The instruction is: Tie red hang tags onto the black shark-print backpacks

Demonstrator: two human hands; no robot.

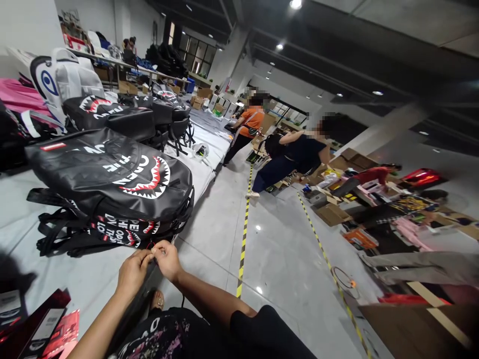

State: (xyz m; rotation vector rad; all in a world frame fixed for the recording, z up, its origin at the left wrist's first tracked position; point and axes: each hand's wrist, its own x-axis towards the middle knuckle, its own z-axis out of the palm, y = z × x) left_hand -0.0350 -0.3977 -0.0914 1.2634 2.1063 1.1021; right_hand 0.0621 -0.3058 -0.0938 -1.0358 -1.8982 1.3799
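Observation:
A black backpack (86, 167) with a white-and-red shark-mouth print and white lettering lies on the pale table (112, 271), its straps spread to the left. My left hand (133, 269) and my right hand (167, 258) meet at the near edge of the backpack. Both are closed in a pinch, fingertips almost touching. A thin red strand (150, 245) shows just above the fingertips; what each hand grips is too small to make out. At the lower left are dark red tags (47, 321) with white barcode labels and a red packet (67, 329).
Behind are more black backpacks (108, 112), a white backpack (77, 80) and a pink bag (24, 97). A person in orange (252, 119) stands farther along the table. Another in dark clothes (295, 154) bends in the aisle. Yellow-black tape (244, 239) crosses the floor; cartons (331, 214) stand right.

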